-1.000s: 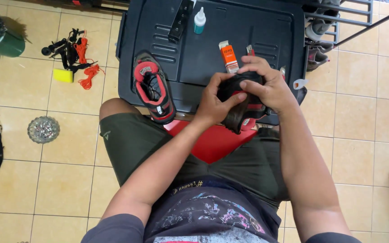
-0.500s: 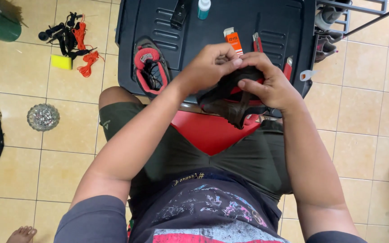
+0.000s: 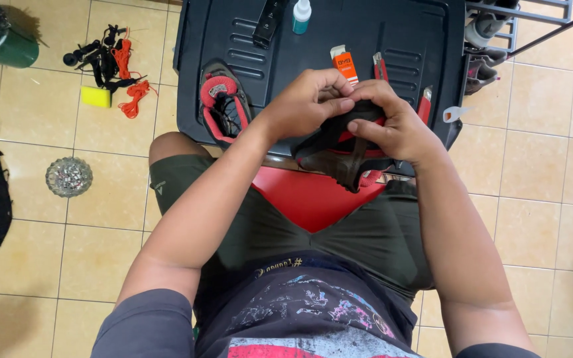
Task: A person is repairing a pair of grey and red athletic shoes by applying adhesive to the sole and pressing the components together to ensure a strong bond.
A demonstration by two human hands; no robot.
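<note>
Left hand [image 3: 310,106] and right hand [image 3: 392,126], fingers curled and meeting, both gripped a black-and-red fabric sports shoe [image 3: 343,156] (sole turned near) above the black plastic tray [image 3: 406,40].

My arms are bare from just above the elbows down, with no rings, watch or gloves on my left hand [image 3: 303,106] or right hand [image 3: 392,126]. I wear a dark grey short-sleeved T-shirt [image 3: 313,318] with a splashy multicoloured print, and olive-green shorts [image 3: 353,238] with a small pale logo.
</note>
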